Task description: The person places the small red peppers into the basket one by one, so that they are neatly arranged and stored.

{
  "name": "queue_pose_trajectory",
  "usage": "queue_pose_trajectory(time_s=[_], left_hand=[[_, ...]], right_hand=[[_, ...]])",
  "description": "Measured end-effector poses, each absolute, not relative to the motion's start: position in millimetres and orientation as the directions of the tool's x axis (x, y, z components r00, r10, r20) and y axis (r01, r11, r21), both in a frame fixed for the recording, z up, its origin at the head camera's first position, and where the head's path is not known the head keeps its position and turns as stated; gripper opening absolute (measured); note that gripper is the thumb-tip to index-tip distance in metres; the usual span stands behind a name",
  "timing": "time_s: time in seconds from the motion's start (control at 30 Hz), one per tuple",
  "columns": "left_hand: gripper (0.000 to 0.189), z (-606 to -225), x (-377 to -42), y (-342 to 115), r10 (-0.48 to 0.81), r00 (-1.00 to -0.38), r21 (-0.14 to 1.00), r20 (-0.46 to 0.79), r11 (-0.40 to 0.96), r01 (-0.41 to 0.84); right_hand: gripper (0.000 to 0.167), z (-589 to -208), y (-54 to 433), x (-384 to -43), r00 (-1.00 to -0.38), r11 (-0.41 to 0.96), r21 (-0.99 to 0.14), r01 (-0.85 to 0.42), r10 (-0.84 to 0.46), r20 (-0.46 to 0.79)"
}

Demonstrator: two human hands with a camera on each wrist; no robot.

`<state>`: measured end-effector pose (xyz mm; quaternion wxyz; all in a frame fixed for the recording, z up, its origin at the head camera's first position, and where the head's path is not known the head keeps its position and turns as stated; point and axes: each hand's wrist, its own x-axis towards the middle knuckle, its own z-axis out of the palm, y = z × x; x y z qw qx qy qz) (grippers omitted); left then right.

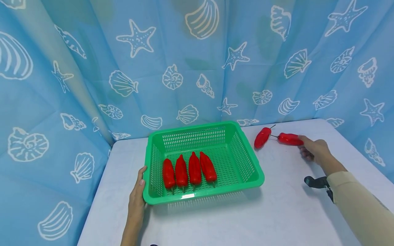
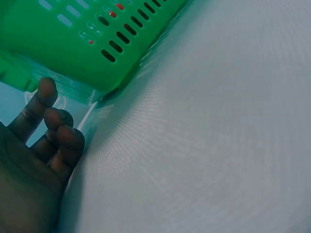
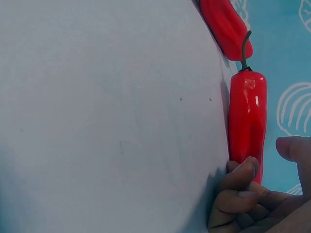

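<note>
A green plastic basket holds several red chili peppers side by side, mostly in its left half. My left hand is at the basket's left wall, fingertips right at the rim; the left wrist view shows its fingers slightly bent and apart. To the right of the basket, my right hand touches the tip end of a red chili pepper lying on the table. In the right wrist view its fingers meet the pepper's end, while the thumb stands apart from it.
Another red chili pepper lies between the basket and the touched pepper, their stems close together. A white cloth covers the table. A blue curtain with white shell prints hangs along the back and sides.
</note>
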<state>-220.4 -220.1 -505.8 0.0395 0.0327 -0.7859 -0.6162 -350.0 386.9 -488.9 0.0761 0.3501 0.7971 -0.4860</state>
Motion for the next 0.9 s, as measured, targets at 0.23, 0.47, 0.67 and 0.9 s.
queue_pose_trajectory(time_s=[0.23, 0.47, 0.67, 0.9], left_hand=[[0.053, -506, -220, -220, -0.103, -0.994, 0.971, 0.039, 0.24, 0.013], [0.053, -506, -221, -220, -0.104, -0.994, 0.971, 0.046, 0.237, 0.02], [0.054, -506, -221, -221, -0.108, -0.993, 0.971, 0.044, 0.238, 0.017], [0.056, -504, -220, -219, -0.113, -0.993, 0.973, 0.035, 0.231, 0.008]], right_hand=[[0.069, -489, 388, -355, -0.758, 0.35, -0.7, 0.622, 0.492, -0.428], [0.063, -486, 383, -361, -0.775, 0.412, -0.675, 0.612, 0.48, -0.41], [0.062, -486, 383, -368, -0.809, 0.5, -0.641, 0.583, 0.436, -0.395], [0.062, -487, 377, -377, -0.822, 0.516, -0.64, 0.568, 0.397, -0.409]])
